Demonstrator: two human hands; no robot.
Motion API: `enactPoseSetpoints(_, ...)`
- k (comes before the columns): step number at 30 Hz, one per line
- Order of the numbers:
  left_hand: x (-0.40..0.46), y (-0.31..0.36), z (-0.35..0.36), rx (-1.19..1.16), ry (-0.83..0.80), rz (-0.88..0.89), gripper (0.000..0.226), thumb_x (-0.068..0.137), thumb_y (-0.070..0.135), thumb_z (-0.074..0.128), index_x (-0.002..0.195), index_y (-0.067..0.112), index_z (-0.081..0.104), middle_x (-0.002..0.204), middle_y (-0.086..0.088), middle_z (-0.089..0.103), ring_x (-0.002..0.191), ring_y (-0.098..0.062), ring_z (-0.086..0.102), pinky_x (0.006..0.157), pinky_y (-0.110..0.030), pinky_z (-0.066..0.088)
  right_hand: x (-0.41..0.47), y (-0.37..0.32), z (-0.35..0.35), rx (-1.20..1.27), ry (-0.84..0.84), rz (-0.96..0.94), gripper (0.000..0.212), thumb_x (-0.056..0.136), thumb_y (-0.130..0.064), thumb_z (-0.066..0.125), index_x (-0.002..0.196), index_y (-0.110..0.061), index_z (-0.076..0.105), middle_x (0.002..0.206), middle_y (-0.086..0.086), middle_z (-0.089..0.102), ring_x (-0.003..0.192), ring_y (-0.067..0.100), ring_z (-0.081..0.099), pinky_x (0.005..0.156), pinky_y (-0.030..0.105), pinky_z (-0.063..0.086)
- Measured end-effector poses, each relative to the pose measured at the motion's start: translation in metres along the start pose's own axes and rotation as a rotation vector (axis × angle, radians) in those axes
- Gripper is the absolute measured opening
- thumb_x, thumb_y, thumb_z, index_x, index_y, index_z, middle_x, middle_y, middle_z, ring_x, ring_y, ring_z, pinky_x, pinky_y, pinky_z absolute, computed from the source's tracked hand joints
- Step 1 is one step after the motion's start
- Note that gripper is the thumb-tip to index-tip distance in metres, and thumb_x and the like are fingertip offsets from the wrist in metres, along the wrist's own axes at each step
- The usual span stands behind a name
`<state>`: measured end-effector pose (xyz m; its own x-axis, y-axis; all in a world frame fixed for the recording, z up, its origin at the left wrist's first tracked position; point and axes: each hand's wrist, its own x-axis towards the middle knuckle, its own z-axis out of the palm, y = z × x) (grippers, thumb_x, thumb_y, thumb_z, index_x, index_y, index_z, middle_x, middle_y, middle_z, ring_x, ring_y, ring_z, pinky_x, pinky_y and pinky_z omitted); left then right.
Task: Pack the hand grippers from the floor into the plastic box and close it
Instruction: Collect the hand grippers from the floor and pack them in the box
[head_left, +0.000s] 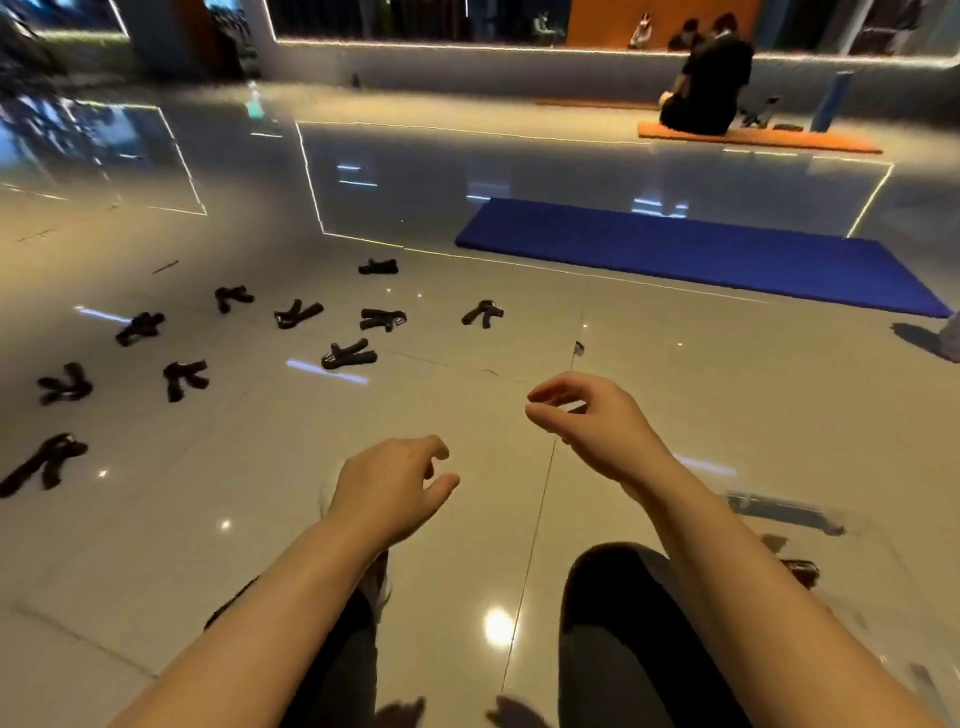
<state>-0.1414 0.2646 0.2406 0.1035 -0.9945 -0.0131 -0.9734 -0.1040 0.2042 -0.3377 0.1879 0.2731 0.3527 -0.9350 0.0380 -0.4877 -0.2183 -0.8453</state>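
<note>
Head view: black foam-handled hand grippers (349, 355) were scattered on the glossy tiled floor (260, 493), far left; left hand (389, 488) and right hand (587, 421) were held loosely curled (nothing grasped), well apart from them.

Bare tiled floor (467, 519) lies open ahead of both hands: the left hand (395, 488) and right hand (587, 415) hang apart above it, empty, with nothing between them. Further out to the left, black hand grippers (348, 355) lie scattered with bare tile between them, none touching. A blue mat (701, 254) lies flat beyond on the right. The clear plastic box (810, 540), blurred, sits low at the right, just beside the right forearm and knee (618, 577).
</note>
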Motion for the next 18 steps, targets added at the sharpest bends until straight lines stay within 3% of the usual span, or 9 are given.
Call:
enactPoseSetpoints(4,0.011,-0.079,-0.019,-0.135,0.036,-0.097,0.038,0.087,0.053,0.053,0.119,0.034,0.055,0.103,0.016,0.060,0.094,-0.007,0.057,0.080,-0.031,0.051,0.056,-0.036,0.065,-0.087,-0.124,-0.049,0.024,0.086,-0.031,0.064,0.109,-0.024,0.063,0.105,-0.005,0.064,0.088,0.008,0.061,0.075,0.027,0.053)
enactPoseSetpoints(11,0.039,-0.146,-0.045,-0.148,0.058,-0.131,0.035,0.087,0.054,0.052,0.117,0.035,0.055,0.096,0.019,0.057,0.092,-0.006,0.056,0.079,-0.030,0.049,0.104,-0.101,0.119,-0.301,-0.178,-0.198,0.030,0.088,-0.036,0.061,0.115,-0.024,0.060,0.115,-0.005,0.061,0.103,0.010,0.056,0.087,0.031,0.050)
enactPoseSetpoints(18,0.109,-0.197,-0.061,-0.176,0.016,-0.128,0.035,0.087,0.050,0.055,0.116,0.030,0.057,0.099,0.013,0.061,0.092,-0.008,0.057,0.080,-0.030,0.050,0.162,-0.090,0.130,-0.227,-0.099,-0.020,0.028,0.089,-0.030,0.061,0.115,-0.019,0.059,0.111,0.001,0.064,0.088,0.008,0.058,0.068,0.017,0.046)
